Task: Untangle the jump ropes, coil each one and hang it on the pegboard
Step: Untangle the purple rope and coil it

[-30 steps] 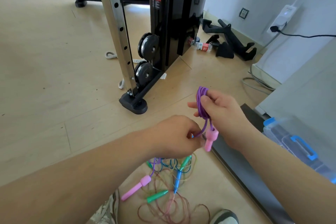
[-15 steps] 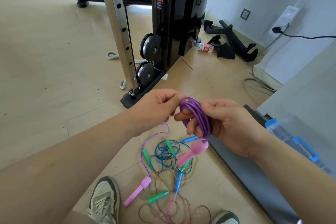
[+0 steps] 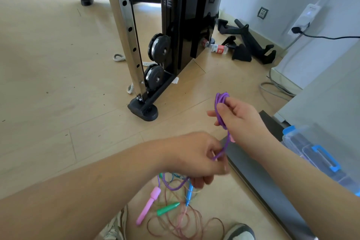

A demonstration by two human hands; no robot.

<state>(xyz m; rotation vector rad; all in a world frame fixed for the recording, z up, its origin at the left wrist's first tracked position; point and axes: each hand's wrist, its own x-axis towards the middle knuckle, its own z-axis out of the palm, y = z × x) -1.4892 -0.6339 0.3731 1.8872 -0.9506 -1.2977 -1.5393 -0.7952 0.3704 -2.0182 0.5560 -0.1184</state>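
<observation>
**Purple rope half coiled in hand**

The right hand [image 3: 238, 121] is clamped around a coil of purple jump rope [image 3: 221, 110]; the left hand [image 3: 196, 155] pinches its trailing strand lower down; other tangled ropes [image 3: 181, 218] lie on the floor below, with a pink handle [image 3: 148, 207] among them.

Bare forearms without sleeves; light patterned sneakers [image 3: 240, 232] on both feet.
</observation>
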